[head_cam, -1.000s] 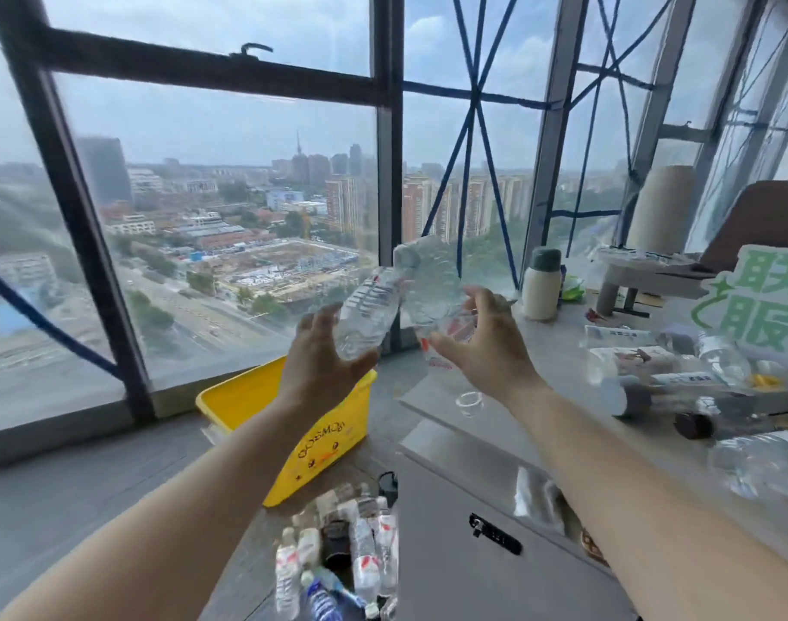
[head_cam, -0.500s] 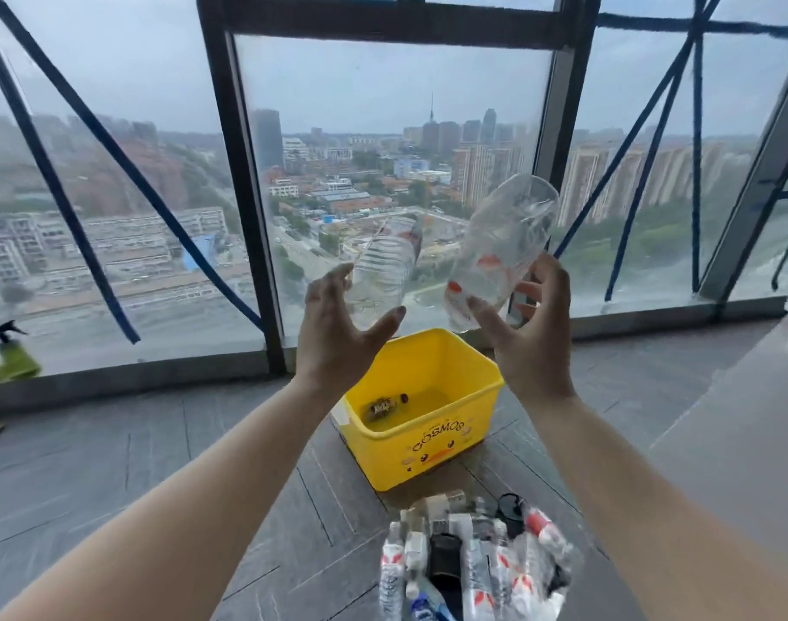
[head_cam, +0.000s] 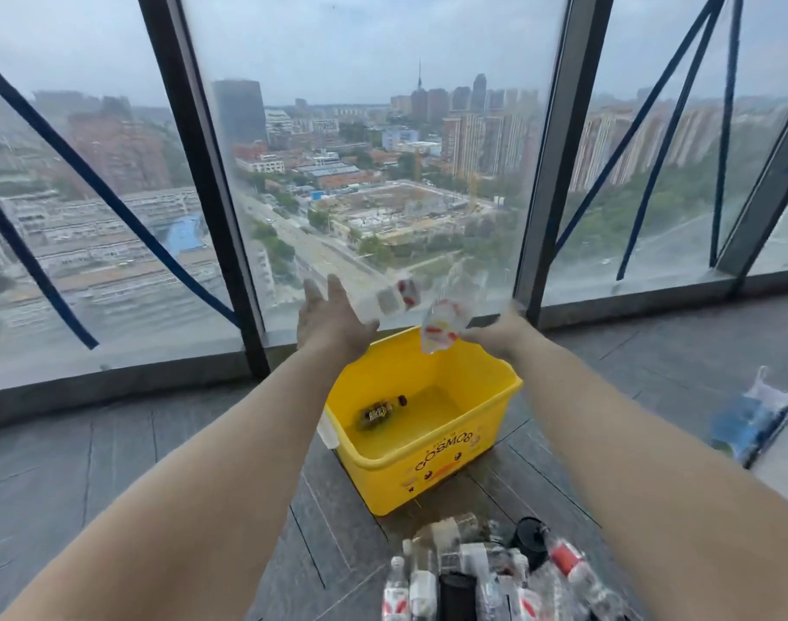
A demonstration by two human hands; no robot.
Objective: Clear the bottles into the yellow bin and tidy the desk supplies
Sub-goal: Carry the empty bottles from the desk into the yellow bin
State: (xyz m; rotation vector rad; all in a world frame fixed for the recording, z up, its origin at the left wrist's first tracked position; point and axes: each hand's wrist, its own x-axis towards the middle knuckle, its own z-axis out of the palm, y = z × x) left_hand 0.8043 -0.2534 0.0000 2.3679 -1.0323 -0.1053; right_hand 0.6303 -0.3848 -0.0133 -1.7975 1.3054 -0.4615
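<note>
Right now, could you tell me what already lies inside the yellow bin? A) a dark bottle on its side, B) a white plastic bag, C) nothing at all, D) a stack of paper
A: a single dark bottle lies on its side on the floor of the yellow bin, with nothing else in it.

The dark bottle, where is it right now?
In the head view, the dark bottle lies on its side on the floor of the yellow bin, toward its left wall, below the outstretched hands.
</note>
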